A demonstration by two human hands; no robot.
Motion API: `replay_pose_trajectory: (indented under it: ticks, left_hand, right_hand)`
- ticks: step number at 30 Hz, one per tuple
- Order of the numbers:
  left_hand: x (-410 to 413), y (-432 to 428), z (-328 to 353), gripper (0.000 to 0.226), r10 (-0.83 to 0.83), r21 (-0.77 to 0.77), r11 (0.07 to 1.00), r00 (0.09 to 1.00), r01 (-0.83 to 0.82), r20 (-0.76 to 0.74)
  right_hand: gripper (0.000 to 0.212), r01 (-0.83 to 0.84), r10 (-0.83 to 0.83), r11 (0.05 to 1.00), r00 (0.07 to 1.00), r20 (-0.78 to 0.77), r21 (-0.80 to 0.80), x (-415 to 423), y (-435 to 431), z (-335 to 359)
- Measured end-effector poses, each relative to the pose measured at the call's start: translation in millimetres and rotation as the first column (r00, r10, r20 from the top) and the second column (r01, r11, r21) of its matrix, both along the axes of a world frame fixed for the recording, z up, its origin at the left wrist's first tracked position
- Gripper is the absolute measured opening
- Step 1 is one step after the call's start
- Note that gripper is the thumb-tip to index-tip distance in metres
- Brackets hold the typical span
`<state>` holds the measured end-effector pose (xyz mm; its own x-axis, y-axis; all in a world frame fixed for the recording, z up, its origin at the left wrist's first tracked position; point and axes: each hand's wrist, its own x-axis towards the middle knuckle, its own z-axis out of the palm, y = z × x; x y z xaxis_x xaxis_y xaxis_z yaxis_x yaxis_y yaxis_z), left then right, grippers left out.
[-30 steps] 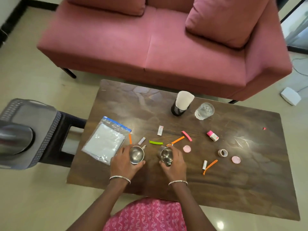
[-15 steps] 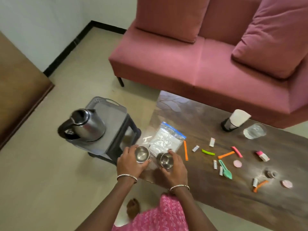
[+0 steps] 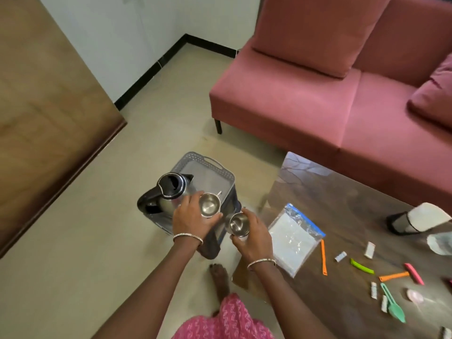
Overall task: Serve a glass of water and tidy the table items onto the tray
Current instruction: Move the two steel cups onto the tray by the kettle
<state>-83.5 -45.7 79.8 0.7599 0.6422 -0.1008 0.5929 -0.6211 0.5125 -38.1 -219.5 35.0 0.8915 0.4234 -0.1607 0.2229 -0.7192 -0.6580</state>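
While the person is bending over the near corner of the bench point(image 3: 342, 211), the left hand point(image 3: 192, 218) is curling its fingers round a small steel cup point(image 3: 209, 204). The right hand point(image 3: 255, 238) is gripping a second cup point(image 3: 236, 225) the same way. Both cups are riding mouth-up and look empty, and they are close together but just apart.

The left hand is hanging right over the near end of the grey tray point(image 3: 226, 171), which is sitting on a dark stool point(image 3: 215, 241). The right hand is hovering off the tray's near right corner, so the left is the nearer one. The tray is running its long side away from the hands, ahead and slightly right. The kettle point(image 3: 171, 189) is filling the tray's near-left part, hard by the left knuckles; whether it is touching them I can't tell.

I'd judge the bare tray floor just beyond the cups is where they are heading, with the kettle calling for care.

Right of the right hand a zip bag point(image 3: 293, 237) is lying on the bench. Beyond it an orange stick point(image 3: 323, 256) and a green clip point(image 3: 362, 266) are lying among other small bits. The glass point(image 3: 440, 243) is sitting farthest right, half out of sight.
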Motion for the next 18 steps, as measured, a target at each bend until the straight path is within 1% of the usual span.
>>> replay_pose_trajectory:
  ticks: [5, 7, 10, 12, 14, 18]
  left_hand:
    - [59.8, 59.8, -9.5, 0.074, 0.037, 0.027, 0.999, 0.999, -0.036, -0.017]
    - [86.3, 81.0, -16.8, 0.073, 0.064, 0.039, 0.997, 0.998, -0.063, -0.023]
    - [126.3, 113.1, -35.2, 0.075, 0.077, 0.071, 0.995, 0.994, -0.071, -0.079]
    - [145.6, 132.9, -49.9, 0.073, 0.070, 0.092, 0.994, 0.987, -0.057, -0.146]
    - [162.4, 153.4, -69.7, 0.071, 0.054, 0.095, 0.995, 0.968, -0.031, -0.245]
    - [183.6, 187.0, -107.8, 0.071, 0.020, 0.066, 0.998, 0.884, 0.013, -0.467]
  right_hand:
    - [0.069, -0.020, 0.020, 1.000, 1.000, -0.007, 0.019, 57.1, 59.2, -6.1]
    - [0.069, -0.017, 0.017, 1.000, 1.000, -0.011, 0.001, 79.3, 80.9, -11.2]
    - [0.070, -0.027, 0.027, 0.999, 0.999, -0.018, -0.029, 113.5, 115.1, -26.4]
    - [0.071, -0.044, 0.043, 0.998, 0.999, -0.024, -0.053, 132.0, 135.2, -37.5]
    - [0.072, -0.074, 0.072, 0.992, 0.997, -0.027, -0.102, 148.5, 154.8, -52.8]
    - [0.069, -0.132, 0.123, 0.982, 0.990, -0.068, -0.136, 169.6, 185.3, -86.1]
